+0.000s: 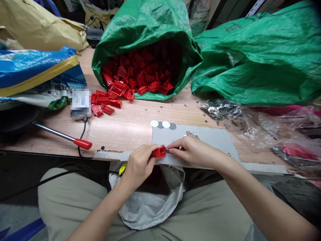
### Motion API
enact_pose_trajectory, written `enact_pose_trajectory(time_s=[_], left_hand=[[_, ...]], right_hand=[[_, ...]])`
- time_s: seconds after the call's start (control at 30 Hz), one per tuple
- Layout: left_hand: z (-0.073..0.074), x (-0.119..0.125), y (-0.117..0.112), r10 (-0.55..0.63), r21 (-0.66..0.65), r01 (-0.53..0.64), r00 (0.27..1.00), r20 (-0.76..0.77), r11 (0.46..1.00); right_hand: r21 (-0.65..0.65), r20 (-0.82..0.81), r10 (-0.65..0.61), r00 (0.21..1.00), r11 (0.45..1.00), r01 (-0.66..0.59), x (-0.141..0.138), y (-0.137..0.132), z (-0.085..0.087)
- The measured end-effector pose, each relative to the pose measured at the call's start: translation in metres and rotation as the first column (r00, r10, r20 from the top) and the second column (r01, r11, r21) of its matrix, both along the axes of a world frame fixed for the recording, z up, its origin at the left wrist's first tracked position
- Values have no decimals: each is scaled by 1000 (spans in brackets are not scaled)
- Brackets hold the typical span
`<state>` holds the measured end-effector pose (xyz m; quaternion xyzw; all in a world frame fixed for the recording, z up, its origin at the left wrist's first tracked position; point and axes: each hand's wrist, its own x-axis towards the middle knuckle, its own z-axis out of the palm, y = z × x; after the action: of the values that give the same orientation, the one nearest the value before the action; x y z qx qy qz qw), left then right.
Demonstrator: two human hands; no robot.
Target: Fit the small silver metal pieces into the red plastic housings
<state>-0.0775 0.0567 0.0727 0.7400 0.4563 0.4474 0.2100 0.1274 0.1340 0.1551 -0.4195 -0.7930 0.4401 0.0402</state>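
Green sacks [265, 63] crowd the tabletop [130, 129]; left hand [139, 164] grips a red casing [158, 152], right hand [194, 150] pinches a thin metallic piece [167, 149].

Soft, moderate light covers the bench [130, 124], with darkness beneath it. Pale glare marks the right green bag [265, 43]; shadow deepens inside the middle green bag [147, 26]. Outer areas look stretched and softer; pixelation hides a small box [80, 103].

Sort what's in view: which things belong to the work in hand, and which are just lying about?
Seemingly in use:
red part, held by the left hand
thin metal item, pinched by the right hand
grey mat
open green sack of red pieces

Apparently just lying about:
red handle
pixelated box
blue-and-yellow bag
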Motion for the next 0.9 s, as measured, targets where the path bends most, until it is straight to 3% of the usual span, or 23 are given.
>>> enact_pose_trajectory(time_s=[0.2, 0.4, 0.6, 0.7, 0.83, 0.9], left_hand=[[-3, 3, 1, 19, 23, -19, 1000, 6, 1000], [-1, 2, -1, 14, 21, -14, 1000, 7, 1000], [-1, 0, -1, -1, 31, 1, 1000, 4, 1000], [-2, 0, 0, -24, 43, 24, 1000, 0, 999], [-2, 1, 2, -12, 53, 12, 1000, -6, 999], [0, 2, 2, 4, 34, -4, 1000, 4, 999]], right_hand=[[53, -18, -27, 999, 998, 28, -4, -3, 2], [-112, -48, -47, 998, 993, 41, 11, -5, -9], [-99, -28, -29, 999, 995, 26, 10, -3, -9], [-41, -13, -19, 1000, 999, 19, 3, -5, -7], [153, -11, -80, 997, 985, 81, -4, -13, -6], [173, 7, -82, 997, 982, 80, -2, -17, -8]])
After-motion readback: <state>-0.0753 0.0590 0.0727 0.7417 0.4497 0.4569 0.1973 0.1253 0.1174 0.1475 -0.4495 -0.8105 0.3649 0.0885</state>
